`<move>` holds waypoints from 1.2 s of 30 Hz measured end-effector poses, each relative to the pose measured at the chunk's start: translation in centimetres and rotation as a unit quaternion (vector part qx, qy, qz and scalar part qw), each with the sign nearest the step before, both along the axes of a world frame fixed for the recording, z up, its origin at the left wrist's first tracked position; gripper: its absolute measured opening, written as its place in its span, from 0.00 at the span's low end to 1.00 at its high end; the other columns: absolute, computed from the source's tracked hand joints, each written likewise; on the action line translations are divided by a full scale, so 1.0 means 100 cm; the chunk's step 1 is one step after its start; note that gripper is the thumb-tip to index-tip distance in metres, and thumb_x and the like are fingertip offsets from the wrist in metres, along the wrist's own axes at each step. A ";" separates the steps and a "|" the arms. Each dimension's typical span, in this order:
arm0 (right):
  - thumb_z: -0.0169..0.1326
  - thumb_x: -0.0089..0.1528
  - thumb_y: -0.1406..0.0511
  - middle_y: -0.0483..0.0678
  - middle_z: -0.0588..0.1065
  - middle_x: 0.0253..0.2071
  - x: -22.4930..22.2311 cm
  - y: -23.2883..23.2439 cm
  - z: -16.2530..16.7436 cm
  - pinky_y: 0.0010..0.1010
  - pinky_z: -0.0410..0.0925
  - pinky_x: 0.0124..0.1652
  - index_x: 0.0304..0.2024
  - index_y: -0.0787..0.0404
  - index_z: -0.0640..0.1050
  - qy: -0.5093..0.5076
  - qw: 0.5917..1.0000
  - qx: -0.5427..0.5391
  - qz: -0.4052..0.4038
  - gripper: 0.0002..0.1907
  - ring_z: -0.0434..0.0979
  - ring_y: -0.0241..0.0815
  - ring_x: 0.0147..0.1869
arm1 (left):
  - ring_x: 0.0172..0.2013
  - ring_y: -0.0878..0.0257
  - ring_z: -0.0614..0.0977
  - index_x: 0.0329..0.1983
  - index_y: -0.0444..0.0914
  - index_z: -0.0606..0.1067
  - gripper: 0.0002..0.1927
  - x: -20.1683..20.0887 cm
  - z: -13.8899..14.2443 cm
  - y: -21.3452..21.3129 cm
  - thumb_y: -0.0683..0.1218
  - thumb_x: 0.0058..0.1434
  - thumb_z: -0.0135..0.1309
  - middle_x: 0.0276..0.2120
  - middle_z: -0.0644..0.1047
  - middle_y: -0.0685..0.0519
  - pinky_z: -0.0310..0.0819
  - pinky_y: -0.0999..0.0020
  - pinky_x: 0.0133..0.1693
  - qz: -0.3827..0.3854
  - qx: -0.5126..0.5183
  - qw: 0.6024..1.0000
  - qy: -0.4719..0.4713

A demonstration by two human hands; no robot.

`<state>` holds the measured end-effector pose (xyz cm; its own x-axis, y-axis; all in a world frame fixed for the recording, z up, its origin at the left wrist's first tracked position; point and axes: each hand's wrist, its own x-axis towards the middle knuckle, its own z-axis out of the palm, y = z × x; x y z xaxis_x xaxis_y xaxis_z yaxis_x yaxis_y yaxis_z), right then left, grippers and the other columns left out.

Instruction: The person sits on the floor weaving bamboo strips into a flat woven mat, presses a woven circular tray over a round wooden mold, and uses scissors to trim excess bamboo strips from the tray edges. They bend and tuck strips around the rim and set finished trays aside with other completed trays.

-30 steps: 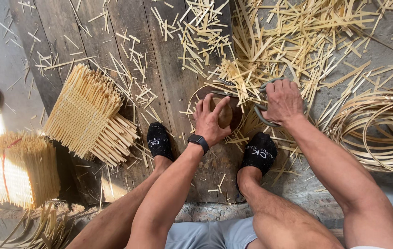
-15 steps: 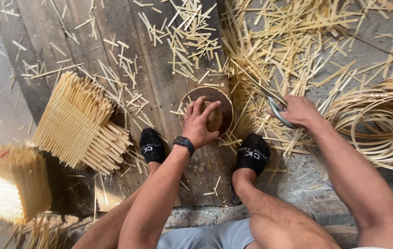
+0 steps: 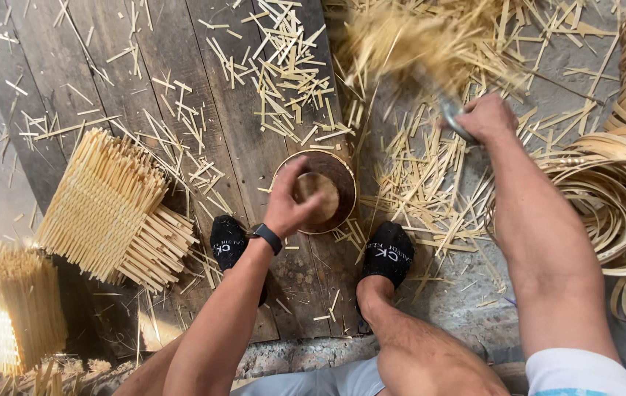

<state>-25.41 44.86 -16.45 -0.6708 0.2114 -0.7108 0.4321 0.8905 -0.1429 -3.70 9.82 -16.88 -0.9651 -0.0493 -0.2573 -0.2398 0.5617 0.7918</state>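
Observation:
My left hand wears a black wristband and grips a short tan bamboo piece, holding it on end on a round dark wooden block. My right hand is raised to the right of the block, closed on the handle of a metal blade. A blurred clump of thin bamboo sticks is in motion just beyond the blade. Cut bamboo sticks lie scattered between the block and my right arm.
A neat stack of split sticks lies on the wooden planks at left, with a tied bundle below it. Coiled bamboo strips fill the right edge. My feet in black socks flank the block.
My right hand has moved from the block up and to the right with the blade, and a clump of sticks now flies past it. My left hand stays on the piece.

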 end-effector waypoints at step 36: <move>0.63 0.60 0.65 0.49 0.80 0.36 0.170 -0.096 -0.003 0.28 0.77 0.35 0.43 0.68 0.80 -0.077 0.862 -0.452 -0.214 0.13 0.81 0.37 0.35 | 0.36 0.63 0.82 0.53 0.34 0.81 0.17 -0.003 -0.046 -0.020 0.47 0.63 0.63 0.38 0.82 0.50 0.77 0.66 0.40 0.279 0.060 0.949 -0.136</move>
